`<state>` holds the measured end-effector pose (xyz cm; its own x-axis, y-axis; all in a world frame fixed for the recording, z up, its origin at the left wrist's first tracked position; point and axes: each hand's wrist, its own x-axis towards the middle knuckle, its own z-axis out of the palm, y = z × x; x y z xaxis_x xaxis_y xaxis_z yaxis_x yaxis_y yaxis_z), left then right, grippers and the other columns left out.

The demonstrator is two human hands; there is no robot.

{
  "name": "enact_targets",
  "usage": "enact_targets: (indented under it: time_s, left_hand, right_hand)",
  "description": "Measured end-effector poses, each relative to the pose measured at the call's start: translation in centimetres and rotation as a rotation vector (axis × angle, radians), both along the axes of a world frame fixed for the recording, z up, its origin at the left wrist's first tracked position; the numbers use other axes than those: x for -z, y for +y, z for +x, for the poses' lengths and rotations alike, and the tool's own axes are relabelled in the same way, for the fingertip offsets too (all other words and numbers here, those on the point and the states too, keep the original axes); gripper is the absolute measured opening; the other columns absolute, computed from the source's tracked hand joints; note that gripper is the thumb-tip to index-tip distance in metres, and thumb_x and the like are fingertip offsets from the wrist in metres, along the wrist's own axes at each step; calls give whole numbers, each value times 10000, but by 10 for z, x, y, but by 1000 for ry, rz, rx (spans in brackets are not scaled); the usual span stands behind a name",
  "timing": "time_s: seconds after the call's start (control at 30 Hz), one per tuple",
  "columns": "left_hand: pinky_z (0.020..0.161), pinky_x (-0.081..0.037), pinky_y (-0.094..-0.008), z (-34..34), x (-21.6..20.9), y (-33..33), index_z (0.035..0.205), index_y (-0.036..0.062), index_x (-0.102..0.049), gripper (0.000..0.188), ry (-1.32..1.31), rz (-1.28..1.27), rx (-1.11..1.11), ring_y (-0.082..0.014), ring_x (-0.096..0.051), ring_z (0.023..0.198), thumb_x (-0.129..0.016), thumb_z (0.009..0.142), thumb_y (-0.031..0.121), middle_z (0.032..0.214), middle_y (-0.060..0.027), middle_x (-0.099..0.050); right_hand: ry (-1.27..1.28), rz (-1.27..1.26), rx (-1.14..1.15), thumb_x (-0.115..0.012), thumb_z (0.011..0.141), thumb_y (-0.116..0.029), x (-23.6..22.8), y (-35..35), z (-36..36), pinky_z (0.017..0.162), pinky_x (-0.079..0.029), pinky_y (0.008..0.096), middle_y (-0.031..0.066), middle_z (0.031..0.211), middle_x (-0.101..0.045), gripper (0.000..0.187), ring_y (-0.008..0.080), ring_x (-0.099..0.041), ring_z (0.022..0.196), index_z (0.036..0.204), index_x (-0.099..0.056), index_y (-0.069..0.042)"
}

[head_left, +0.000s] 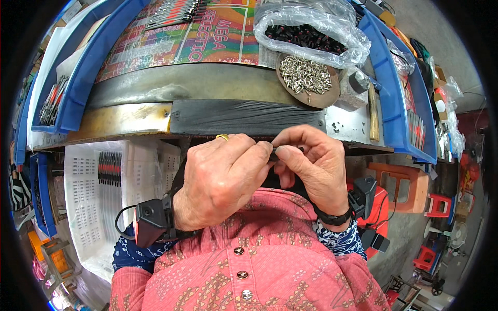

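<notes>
Both hands come together in front of a pink patterned shirt with dark round buttons. The left hand, with a gold ring, has its fingers curled over, thumb and forefinger pinched on a small dark piece. The right hand meets it there, thumb and index finger closed on the same piece, the other fingers loosely bent. The piece lies right between the two sets of fingertips, mostly hidden by them, so its shape cannot be made out.

To the left of the left hand stands a white perforated plastic basket holding a row of slender black-and-red tools. Just beyond the hands runs a black wrapped strip along the bench edge. Farther on, a round brown dish is heaped with small silver metal pieces. Behind it, a clear plastic bag gapes open over many black pieces.
</notes>
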<state>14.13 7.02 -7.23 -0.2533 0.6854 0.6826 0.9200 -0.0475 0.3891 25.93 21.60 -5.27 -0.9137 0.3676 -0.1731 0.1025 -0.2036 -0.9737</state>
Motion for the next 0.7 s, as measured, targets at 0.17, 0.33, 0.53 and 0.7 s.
enact_targets:
  time_s: [0.17, 0.33, 0.53, 0.7]
  left_hand:
    - [528, -496, -344, 0, 4, 1, 923, 1, -642, 274, -39, -6, 13, -242, -597, 601, -725, 665, 43, 742, -80, -574]
    - [538, -500, -356, 0, 5, -1, 937, 12, -642, 288, -67, -19, -5, -254, -600, 609, -723, 663, 42, 747, -80, -576]
    - [541, -497, -356, -2, 4, -1, 942, 21, -642, 289, -77, -12, -13, -256, -596, 612, -724, 666, 43, 743, -76, -567]
    - [535, -493, -355, 0, 5, -1, 933, 25, -642, 264, -70, -29, -18, -252, -593, 608, -723, 682, 43, 736, -75, -560]
  right_hand:
    - [51, 49, 50, -652, 933, -76, 7, -6, -2, 505, -509, 200, 76, 785, -671, 132, 82, -620, 601, 982, -629, 44]
    - [121, 48, 93, -643, 949, -96, 16, -10, -2, 520, -496, 185, 42, 782, -655, 119, 50, -596, 629, 968, -641, 22]
    - [205, -136, 22, -618, 968, -112, 21, -5, -5, 520, -490, 196, 54, 765, -650, 145, 62, -588, 599, 992, -624, 31]
    - [125, -98, 6, -634, 956, -114, 19, -2, -3, 506, -481, 191, 50, 748, -643, 139, 56, -580, 587, 959, -626, 24]
